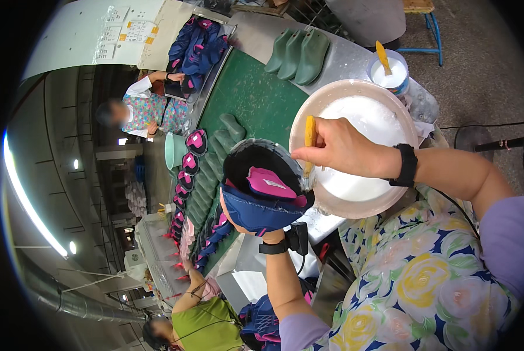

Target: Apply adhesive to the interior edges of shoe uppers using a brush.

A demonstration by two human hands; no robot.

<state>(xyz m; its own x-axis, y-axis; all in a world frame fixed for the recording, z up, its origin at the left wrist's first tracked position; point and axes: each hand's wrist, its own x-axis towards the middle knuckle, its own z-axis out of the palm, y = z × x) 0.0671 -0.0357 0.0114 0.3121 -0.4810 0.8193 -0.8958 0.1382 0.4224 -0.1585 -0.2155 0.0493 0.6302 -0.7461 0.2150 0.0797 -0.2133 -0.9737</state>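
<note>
My left hand grips a navy shoe upper from beneath, most of its fingers hidden behind it. The upper's opening faces up, showing a black lining and a pink piece with a white label. In my right hand is a brush with a yellow handle, pinched between thumb and fingers. Its whitish bristles point down at the upper's right edge. Below my right hand and wrist stands a wide pale basin of white liquid.
Three green shoe lasts stand beyond the green belt. A small tub holds white liquid and another yellow brush. More lasts and pink-lined uppers line the belt's left. Two co-workers are nearby.
</note>
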